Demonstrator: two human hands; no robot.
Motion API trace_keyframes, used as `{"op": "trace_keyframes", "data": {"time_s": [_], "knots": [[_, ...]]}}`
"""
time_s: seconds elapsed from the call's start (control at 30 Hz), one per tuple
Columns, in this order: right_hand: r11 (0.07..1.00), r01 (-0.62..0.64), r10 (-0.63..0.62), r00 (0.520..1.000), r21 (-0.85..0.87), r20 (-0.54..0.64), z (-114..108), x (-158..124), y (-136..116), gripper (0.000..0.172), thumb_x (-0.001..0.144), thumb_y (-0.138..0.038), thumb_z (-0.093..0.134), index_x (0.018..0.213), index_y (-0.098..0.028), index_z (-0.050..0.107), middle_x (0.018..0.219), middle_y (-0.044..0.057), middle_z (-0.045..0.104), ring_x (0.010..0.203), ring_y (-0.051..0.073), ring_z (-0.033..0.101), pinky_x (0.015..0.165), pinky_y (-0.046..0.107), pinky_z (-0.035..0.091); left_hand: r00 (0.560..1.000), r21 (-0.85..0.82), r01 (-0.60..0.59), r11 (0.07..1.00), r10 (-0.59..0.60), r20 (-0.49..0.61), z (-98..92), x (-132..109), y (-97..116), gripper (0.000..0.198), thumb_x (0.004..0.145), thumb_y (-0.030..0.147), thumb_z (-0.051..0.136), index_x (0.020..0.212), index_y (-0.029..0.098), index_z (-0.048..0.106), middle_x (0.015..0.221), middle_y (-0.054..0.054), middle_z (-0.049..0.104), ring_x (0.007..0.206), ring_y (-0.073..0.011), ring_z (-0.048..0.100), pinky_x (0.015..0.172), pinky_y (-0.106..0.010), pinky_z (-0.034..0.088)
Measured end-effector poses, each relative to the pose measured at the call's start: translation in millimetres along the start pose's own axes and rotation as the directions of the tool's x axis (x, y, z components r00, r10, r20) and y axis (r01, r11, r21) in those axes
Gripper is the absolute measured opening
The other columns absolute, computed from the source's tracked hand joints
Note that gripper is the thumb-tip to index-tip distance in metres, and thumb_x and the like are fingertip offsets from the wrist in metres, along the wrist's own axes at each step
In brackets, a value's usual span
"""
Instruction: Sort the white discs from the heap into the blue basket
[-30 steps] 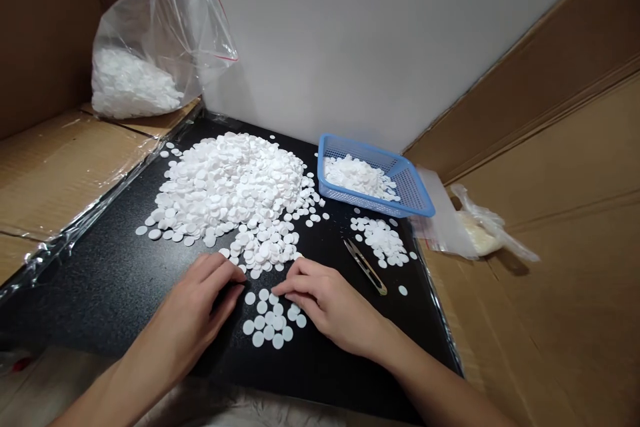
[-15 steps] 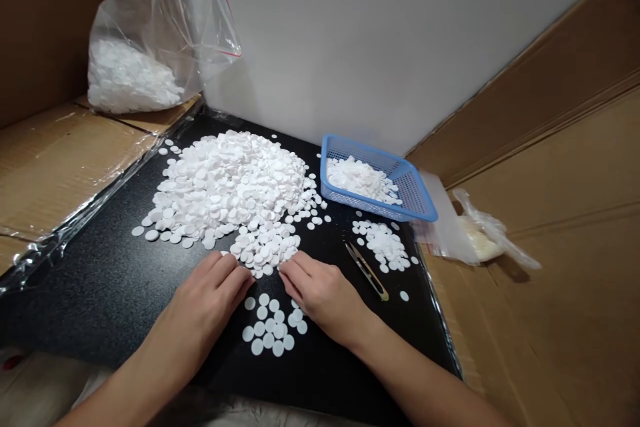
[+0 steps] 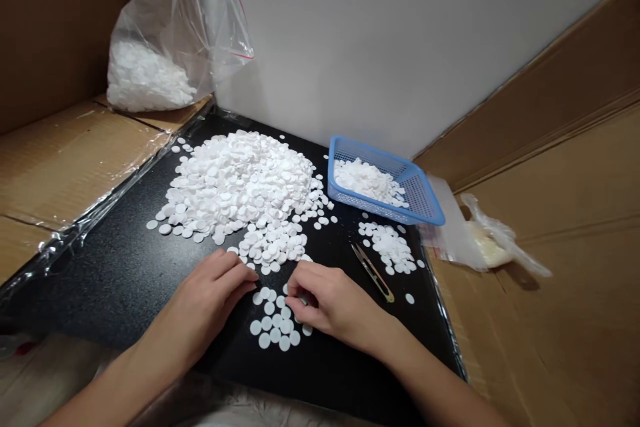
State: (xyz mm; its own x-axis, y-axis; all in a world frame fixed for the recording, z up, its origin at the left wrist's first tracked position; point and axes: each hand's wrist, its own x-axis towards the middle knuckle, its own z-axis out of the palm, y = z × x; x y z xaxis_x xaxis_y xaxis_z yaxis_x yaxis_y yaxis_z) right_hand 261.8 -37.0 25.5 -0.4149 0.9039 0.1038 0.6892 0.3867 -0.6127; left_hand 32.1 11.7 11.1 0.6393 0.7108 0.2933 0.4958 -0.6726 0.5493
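Note:
Small flat white discs [image 3: 275, 328] lie spread in a loose single layer between my hands on the black tabletop [image 3: 120, 280]. My left hand [image 3: 215, 287] rests on the left of them, its fingers pressed together by the lower edge of a small cluster of discs [image 3: 273, 243]. What its fingertips hold, if anything, is hidden. Over the right side of the spread discs is my right hand [image 3: 327, 300], with fingers curled and thumb and index tips close together. Whether a disc sits between those tips cannot be made out.
A large disc heap [image 3: 240, 180] lies behind the cluster. At the back right stands a blue basket [image 3: 385, 207] holding discs. Thread snips [image 3: 373, 272] lie right of my right hand, beside a smaller disc pile [image 3: 393, 248]. A clear bag [image 3: 150, 73] of discs stands on cardboard [image 3: 70, 167].
My right hand has drawn back from the cluster's edge toward me, over the spread discs. My left hand stays near the cluster. The whole view has shifted slightly.

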Motion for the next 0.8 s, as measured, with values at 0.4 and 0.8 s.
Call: {"op": "trace_keyframes", "data": {"time_s": [0.4, 0.8], "knots": [[0.968, -0.048, 0.015, 0.991, -0.246, -0.136, 23.4, 16.2, 3.5, 0.014, 0.100, -0.019, 0.047, 0.093, -0.019, 0.059, 0.085, 0.006, 0.066, 0.073, 0.017, 0.065, 0.064, 0.027, 0.050, 0.999, 0.209, -0.029, 0.977, 0.025, 0.021, 15.8, 19.3, 1.2, 0.018, 0.098, 0.025, 0.054, 0.081, 0.019, 0.059, 0.081, -0.002, 0.055, 0.077, -0.0220, 0.052, 0.069, -0.034, 0.040], [0.940, 0.059, -0.061, 0.998, -0.335, 0.003, 1.6, 6.9, 5.3, 0.014, 0.096, -0.014, 0.048, 0.090, -0.019, 0.059, 0.082, 0.003, 0.063, 0.067, 0.014, 0.058, 0.057, 0.024, 0.041, 0.995, 0.153, -0.097, 0.983, 0.096, 0.013, 6.3, 16.2, 0.7, 0.023, 0.101, 0.017, 0.044, 0.083, 0.018, 0.057, 0.081, -0.002, 0.054, 0.076, -0.0202, 0.049, 0.069, -0.033, 0.039]]}}
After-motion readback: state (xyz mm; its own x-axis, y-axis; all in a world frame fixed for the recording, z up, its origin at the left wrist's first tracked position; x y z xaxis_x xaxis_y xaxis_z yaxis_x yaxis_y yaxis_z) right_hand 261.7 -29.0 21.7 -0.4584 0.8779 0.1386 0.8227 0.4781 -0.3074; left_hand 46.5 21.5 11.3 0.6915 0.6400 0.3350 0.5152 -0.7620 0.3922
